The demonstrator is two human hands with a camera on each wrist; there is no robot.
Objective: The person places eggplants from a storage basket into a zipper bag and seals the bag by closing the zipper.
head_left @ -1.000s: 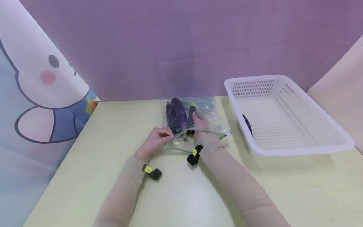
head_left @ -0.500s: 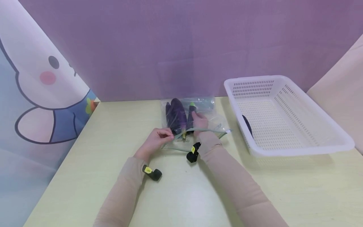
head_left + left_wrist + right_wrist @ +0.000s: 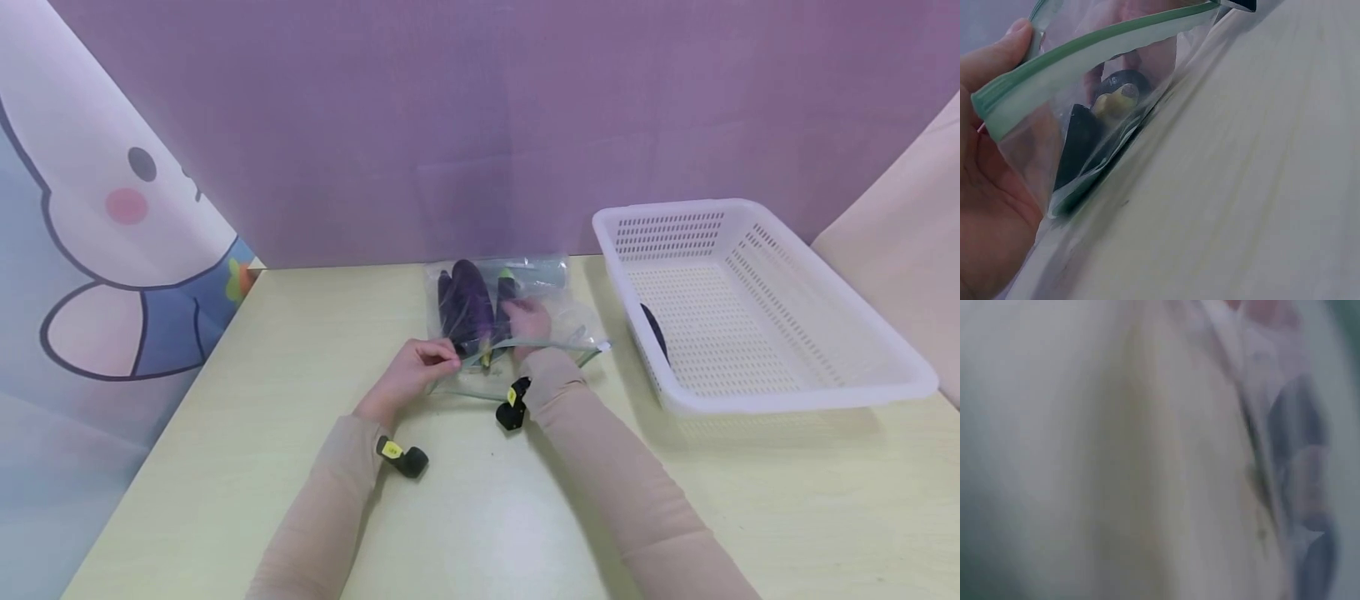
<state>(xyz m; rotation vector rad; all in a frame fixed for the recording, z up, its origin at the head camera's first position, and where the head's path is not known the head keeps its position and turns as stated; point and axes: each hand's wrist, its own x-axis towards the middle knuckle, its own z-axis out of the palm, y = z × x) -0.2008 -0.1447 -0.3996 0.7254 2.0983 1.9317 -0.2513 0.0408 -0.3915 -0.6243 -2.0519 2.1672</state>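
A clear zip bag with a green-edged mouth lies on the table in the head view, its opening toward me. Inside are three dark purple eggplants; their ends show through the plastic in the left wrist view. My left hand pinches the left corner of the bag's mouth between thumb and fingers. Through the opening reaches my right hand, thumb and fingers around the rightmost eggplant, which has a green tip. The right wrist view is blurred, with the bag along its right side.
A white perforated basket stands on the table to the right of the bag. Inside it, at the left wall, a dark purple piece shows. A purple backdrop rises behind the table.
The rightmost eggplant has shifted slightly left inside the bag, toward the other eggplants, with my right hand on it. My left hand keeps its place at the bag's mouth.
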